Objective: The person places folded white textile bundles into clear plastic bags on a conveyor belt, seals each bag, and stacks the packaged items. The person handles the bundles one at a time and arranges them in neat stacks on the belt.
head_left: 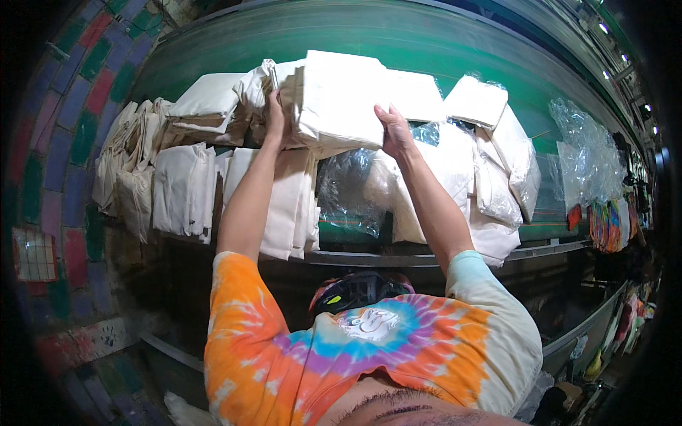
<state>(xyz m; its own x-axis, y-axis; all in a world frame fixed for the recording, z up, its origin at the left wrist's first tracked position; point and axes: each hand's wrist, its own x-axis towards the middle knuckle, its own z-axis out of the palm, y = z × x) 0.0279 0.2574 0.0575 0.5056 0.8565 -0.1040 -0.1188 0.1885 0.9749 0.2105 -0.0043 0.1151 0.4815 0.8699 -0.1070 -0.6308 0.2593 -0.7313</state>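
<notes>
A folded white cloth bundle (344,92) is held between the left hand (275,117) and the right hand (394,131). The grip is spread about as wide as the bundle, with fingers curled against its opposite sides; the fingers underneath are hidden. Whether the bundle is fully lifted or partly rested on the cloth beneath cannot be told.

The broad face is turned up, with folded layers shown along the left-hand side. An almost square outline is presented, so no clear long axis can be made out; the near edge is angled slightly, its right corner brought closer to the body. The cloth is judged soft and floppy, moderately heavy for its thickness, not fragile, and best supported by both sides from below, lest the layers slide apart.

Left of the grip, folded cloth stacks (185,188) are lined up. Just below and between the forearms, crumpled clear plastic (348,192) is seen. To the right, plastic-wrapped bundles (513,160) are piled. All are carried by a green tabletop (284,39), whose surface is stretched out beyond the grip.
</notes>
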